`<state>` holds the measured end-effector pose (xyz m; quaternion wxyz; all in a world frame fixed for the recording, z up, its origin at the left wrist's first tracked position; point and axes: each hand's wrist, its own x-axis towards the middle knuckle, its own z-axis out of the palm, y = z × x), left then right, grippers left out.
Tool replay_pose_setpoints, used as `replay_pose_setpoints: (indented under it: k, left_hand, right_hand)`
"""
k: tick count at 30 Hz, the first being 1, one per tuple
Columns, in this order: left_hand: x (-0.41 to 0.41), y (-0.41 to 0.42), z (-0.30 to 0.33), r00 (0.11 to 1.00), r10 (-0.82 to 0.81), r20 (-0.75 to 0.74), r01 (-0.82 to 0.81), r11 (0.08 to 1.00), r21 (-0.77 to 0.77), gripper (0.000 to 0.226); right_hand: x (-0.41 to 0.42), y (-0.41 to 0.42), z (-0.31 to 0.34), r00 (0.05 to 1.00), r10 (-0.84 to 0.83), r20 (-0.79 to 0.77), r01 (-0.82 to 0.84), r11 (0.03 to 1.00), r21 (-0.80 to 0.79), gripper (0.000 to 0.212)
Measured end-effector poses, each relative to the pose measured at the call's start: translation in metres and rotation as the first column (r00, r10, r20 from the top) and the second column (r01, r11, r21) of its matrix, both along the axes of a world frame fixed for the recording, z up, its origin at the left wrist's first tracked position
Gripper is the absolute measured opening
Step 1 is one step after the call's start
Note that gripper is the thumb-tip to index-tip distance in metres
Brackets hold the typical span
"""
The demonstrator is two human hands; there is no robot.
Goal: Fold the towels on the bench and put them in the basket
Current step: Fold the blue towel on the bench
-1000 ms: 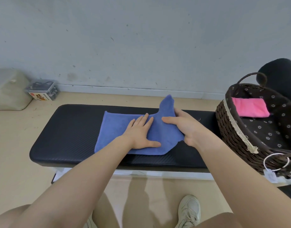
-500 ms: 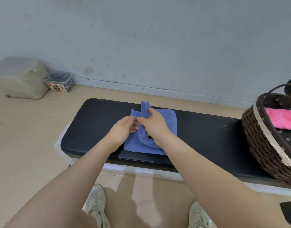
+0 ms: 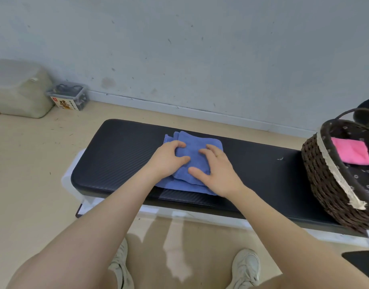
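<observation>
Blue towel (image 3: 197,152) now flattened under hands.

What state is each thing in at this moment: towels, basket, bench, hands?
blue towel: folded small, lying on the bench
pink towel: folded, inside the basket
basket: upright on the bench's right end
bench: holds towel and basket
left hand: pressing the blue towel
right hand: flat on it

Two towels (image 3: 197,155), one basket (image 3: 327,180), one bench (image 3: 121,155)
</observation>
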<state>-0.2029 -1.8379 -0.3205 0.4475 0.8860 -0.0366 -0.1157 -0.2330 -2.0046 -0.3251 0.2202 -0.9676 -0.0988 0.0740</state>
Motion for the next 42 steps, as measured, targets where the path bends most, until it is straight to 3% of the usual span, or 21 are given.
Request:
replay_pose_setpoints:
  k: [2, 4, 6, 9, 12, 14, 16, 18, 20, 22, 24, 27, 30, 33, 37, 42]
  left_hand:
    - [-0.003, -0.003, 0.000, 0.999, 0.041, -0.024, -0.041, 0.999, -0.032, 0.051]
    - [-0.004, -0.005, 0.000, 0.995, 0.079, -0.066, -0.085, 0.993, -0.083, 0.052]
    - [-0.004, -0.008, 0.000, 0.987, 0.112, -0.112, -0.127, 0.982, -0.141, 0.052]
    - [-0.003, -0.011, 0.001, 0.979, 0.137, -0.154, -0.164, 0.969, -0.183, 0.051]
    - [-0.003, -0.015, 0.000, 0.975, 0.158, -0.157, -0.188, 0.963, -0.194, 0.057]
    - [-0.006, -0.015, -0.002, 0.978, 0.158, -0.139, -0.183, 0.965, -0.188, 0.060]
    - [-0.010, -0.015, -0.005, 0.984, 0.143, -0.104, -0.159, 0.973, -0.169, 0.061]
    - [-0.014, -0.013, -0.006, 0.991, 0.105, -0.078, -0.116, 0.983, -0.143, 0.064]
    - [-0.014, -0.010, -0.004, 0.993, 0.071, -0.093, -0.085, 0.986, -0.147, 0.067]
    - [-0.012, -0.005, 0.001, 0.990, 0.047, -0.132, -0.071, 0.980, -0.183, 0.068]
    - [-0.011, -0.002, 0.007, 0.990, 0.023, -0.142, -0.046, 0.986, -0.163, 0.069]
    - [-0.013, 0.001, 0.012, 0.994, -0.071, -0.083, 0.072, 0.997, 0.010, 0.068]
    - [-0.015, 0.007, 0.011, 0.997, -0.081, -0.016, 0.082, 0.996, 0.040, 0.055]
    - [-0.013, 0.014, 0.009, 0.997, -0.068, 0.028, 0.066, 0.996, 0.062, 0.056]
    - [-0.012, 0.020, -0.010, 0.997, -0.040, 0.060, 0.021, 0.956, 0.292, 0.060]
    - [-0.015, 0.031, -0.023, 0.982, 0.127, 0.142, -0.137, 0.989, 0.060, 0.051]
  right_hand:
    - [-0.010, -0.002, -0.005, 0.994, 0.099, 0.051, -0.093, 0.990, -0.105, 0.090]
    - [-0.014, -0.007, -0.013, 0.975, 0.172, 0.143, -0.138, 0.965, -0.224, 0.079]
    - [-0.014, -0.008, -0.017, 0.954, 0.178, 0.241, -0.089, 0.936, -0.340, 0.071]
    - [-0.019, -0.003, -0.013, 0.937, 0.144, 0.318, 0.025, 0.881, -0.472, 0.084]
    - [-0.026, -0.004, -0.013, 0.814, 0.318, 0.487, -0.035, 0.862, -0.506, 0.067]
    - [-0.028, -0.012, -0.023, 0.755, 0.419, 0.504, -0.104, 0.836, -0.539, 0.050]
    - [-0.032, -0.015, -0.022, 0.783, 0.462, 0.416, -0.153, 0.793, -0.590, 0.052]
    - [-0.031, -0.012, -0.011, 0.858, 0.447, 0.252, -0.247, 0.790, -0.561, 0.065]
    - [-0.024, -0.011, 0.008, 0.946, 0.321, 0.043, -0.284, 0.887, -0.363, 0.056]
    - [-0.011, -0.010, 0.015, 0.987, 0.144, 0.064, -0.133, 0.981, -0.144, 0.054]
    - [0.002, -0.010, 0.006, 0.999, 0.040, 0.021, -0.037, 0.990, -0.133, 0.057]
    - [0.008, -0.006, -0.010, 0.987, 0.013, -0.158, -0.044, 0.979, -0.198, 0.080]
    - [0.010, -0.007, -0.008, 0.992, -0.012, -0.124, -0.009, 0.986, -0.165, 0.099]
    - [0.010, -0.004, -0.007, 0.997, 0.000, -0.078, -0.016, 0.980, -0.200, 0.102]
    - [0.009, 0.001, -0.008, 0.998, -0.025, -0.051, 0.015, 0.982, -0.190, 0.095]
    - [0.007, 0.010, -0.004, 0.997, 0.027, -0.074, -0.034, 0.995, -0.098, 0.077]
